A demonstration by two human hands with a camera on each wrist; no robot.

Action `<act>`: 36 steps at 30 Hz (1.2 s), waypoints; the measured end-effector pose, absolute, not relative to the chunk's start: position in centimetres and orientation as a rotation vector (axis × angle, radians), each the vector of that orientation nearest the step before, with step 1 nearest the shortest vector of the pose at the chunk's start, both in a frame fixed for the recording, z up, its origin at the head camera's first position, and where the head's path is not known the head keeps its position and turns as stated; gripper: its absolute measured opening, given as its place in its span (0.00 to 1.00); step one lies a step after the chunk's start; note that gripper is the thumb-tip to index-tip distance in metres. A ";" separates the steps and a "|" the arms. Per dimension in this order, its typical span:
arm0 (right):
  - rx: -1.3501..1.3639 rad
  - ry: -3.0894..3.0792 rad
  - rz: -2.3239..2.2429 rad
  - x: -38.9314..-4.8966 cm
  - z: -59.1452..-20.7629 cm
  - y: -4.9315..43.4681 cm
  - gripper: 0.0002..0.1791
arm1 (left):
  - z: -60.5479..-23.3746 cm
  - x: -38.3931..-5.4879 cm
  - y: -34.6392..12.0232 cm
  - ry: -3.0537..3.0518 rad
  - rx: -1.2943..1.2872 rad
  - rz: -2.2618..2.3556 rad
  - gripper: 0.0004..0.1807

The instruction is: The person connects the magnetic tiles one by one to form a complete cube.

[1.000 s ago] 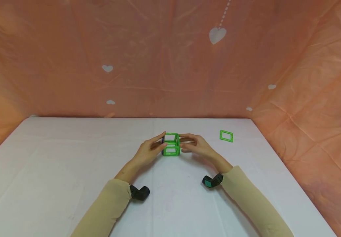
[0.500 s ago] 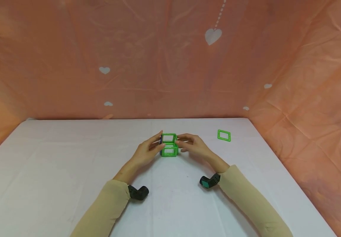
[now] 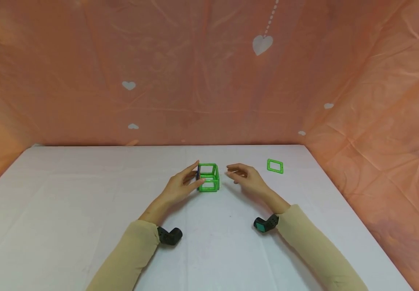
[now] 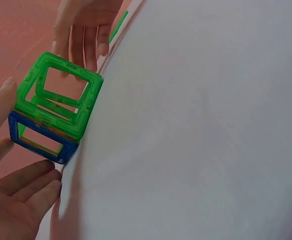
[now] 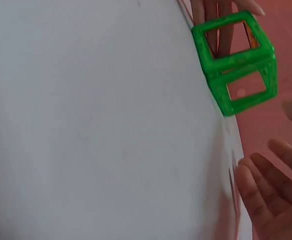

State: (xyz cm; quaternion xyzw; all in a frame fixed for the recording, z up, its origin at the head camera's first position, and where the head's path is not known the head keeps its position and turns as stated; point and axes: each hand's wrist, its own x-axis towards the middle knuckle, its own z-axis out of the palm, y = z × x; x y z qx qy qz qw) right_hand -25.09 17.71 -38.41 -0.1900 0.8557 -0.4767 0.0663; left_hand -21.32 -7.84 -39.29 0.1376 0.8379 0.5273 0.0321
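A cube of magnetic tiles (image 3: 208, 190) stands on the white table, mostly green see-through square frames. Its left side is a blue tile (image 4: 36, 149) in the left wrist view. My left hand (image 3: 177, 188) holds that side, the thumb over the front edge and the index finger at the back edge. To the right of the cube, apart from it, my right hand (image 3: 249, 180) hangs with loosely bent fingers and holds nothing. In the right wrist view, a gap shows between the right fingers (image 5: 266, 187) and the green tiles.
A loose green square tile (image 3: 275, 171) lies flat at the back right of the white table (image 3: 209, 250). Behind and beside the table hangs an orange-pink cloth (image 3: 195, 72) with pale hearts. Each wrist wears a black camera (image 3: 170, 236).
My right hand has let go of the cube's right side and drawn away to the right. My left hand stays on the cube. The view shifted slightly.
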 end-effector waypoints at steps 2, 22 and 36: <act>-0.532 2.629 -1.431 -25.2 -38.4 18.3 0.24 | -39.3 -21.3 -7.9 2.571 0.430 1.625 0.38; -0.338 2.924 -1.369 -27.5 -37.9 24.0 0.22 | -39.2 -21.4 -8.1 2.580 0.435 1.602 0.40; -0.215 2.993 -1.263 -27.8 -38.3 26.8 0.25 | -39.4 -21.2 -7.9 2.582 0.432 1.578 0.41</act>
